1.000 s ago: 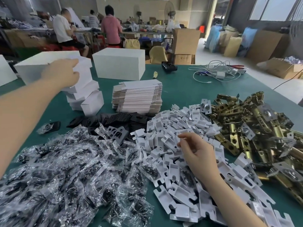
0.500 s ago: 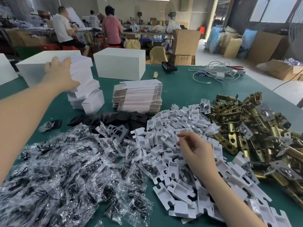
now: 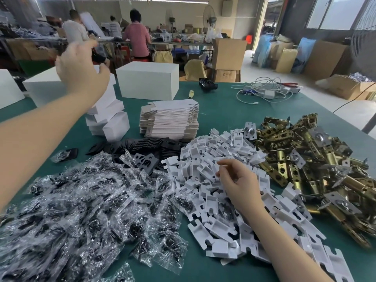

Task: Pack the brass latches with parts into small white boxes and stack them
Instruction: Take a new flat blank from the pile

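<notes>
My left hand (image 3: 81,68) is raised above the stack of small white boxes (image 3: 107,117) at the far left of the table, fingers spread and loose, holding nothing. It is motion-blurred at the fingertips; I cannot tell whether the palm touches the top box.

My right hand (image 3: 238,182) rests on the heap of white plastic inserts (image 3: 213,180) in the middle of the table, fingers curled, thumb and forefinger pinching at one insert near the top of the heap. The grip itself is partly hidden by my knuckles.

Just right of the inserts, touching them along the edge: the pile of brass latches (image 3: 317,169), tangled, some with silver faceplates showing. None is in a hand or in a box that I can see.

Left of the inserts: a broad spread of clear plastic bags (image 3: 81,210) with dark small parts inside, filling the near left of the green table (image 3: 223,110).

Between bags and boxes: a row of dark flat plates (image 3: 146,147), overlapped like shingles.

Behind the inserts: a neat stack of flat, unfolded white cartons (image 3: 169,121), just beside the small boxes.

Farther back: two large white boxes (image 3: 147,82), one mostly behind my left arm. A white cable bundle (image 3: 264,90) lies at the far right of the table.

Beyond the table: people seated at another bench, backs toward me, and brown cardboard boxes (image 3: 228,53) on the floor.
</notes>
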`<state>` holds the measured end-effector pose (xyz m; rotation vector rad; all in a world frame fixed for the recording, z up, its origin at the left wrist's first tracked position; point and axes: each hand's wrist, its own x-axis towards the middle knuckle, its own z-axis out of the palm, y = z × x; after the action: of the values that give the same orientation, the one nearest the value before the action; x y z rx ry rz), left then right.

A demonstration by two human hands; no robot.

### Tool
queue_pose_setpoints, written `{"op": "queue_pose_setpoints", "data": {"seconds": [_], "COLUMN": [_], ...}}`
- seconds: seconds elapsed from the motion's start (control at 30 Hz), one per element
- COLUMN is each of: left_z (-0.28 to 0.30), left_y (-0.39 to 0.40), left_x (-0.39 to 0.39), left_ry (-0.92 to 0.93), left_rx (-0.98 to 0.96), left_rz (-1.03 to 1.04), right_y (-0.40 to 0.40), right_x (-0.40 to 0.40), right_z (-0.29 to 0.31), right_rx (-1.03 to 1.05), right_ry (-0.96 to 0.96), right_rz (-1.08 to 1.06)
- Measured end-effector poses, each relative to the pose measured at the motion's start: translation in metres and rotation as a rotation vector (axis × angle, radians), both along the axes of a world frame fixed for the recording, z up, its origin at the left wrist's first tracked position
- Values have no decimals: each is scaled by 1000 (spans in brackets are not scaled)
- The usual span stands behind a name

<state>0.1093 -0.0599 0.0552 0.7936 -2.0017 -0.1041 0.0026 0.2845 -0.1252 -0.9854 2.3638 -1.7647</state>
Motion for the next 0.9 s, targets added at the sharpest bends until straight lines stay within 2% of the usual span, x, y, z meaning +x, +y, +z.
{"op": "queue_pose_setpoints", "data": {"seconds": [0.07, 0.1, 0.17, 0.23, 0.3, 0.37, 0.47, 0.53, 0.6, 0.73, 0.8, 0.87, 0.9], "left_z": [12, 15, 11, -8, -36, -69, -115, -142, -164, -188, -191, -192, -192], "left_y": [36, 58, 103, 140, 170, 194, 217, 225, 228, 222, 218, 215, 215], "left_x": [-7, -9, -10, -8, -7, -10, -14, -14, -15, -25, -31, -35, -37], "left_ry": [129, 135, 17, -193, -398, -576, -752, -796, -850, -890, -890, -843, -803], "left_rx": [128, 213, 367, 461, 485, 522, 469, 329, 212, 188, 168, 125, 108], "left_rz": [-236, -365, -592, -736, -787, -809, -727, -592, -504, -463, -446, -412, -396], "right_y": [0, 0, 3, 7, 12, 16, 23, 27, 29, 37, 45, 46, 45], "right_x": [1, 1, -1, -6, -12, -17, -20, -17, -11, 18, 39, 54, 56], "right_z": [3, 6, 14, 23, 31, 38, 49, 57, 62, 50, 33, 12, 4], "right_rx": [-19, -42, -101, -222, -410, -539, -658, -625, -380, 525, 892, 1074, 1097], "right_ry": [-51, -98, -194, -343, -555, -664, -654, -565, -382, 84, 227, 307, 336], "right_rz": [3, 7, 14, 33, 79, 85, 93, 107, 64, 94, 149, 156, 129]}}
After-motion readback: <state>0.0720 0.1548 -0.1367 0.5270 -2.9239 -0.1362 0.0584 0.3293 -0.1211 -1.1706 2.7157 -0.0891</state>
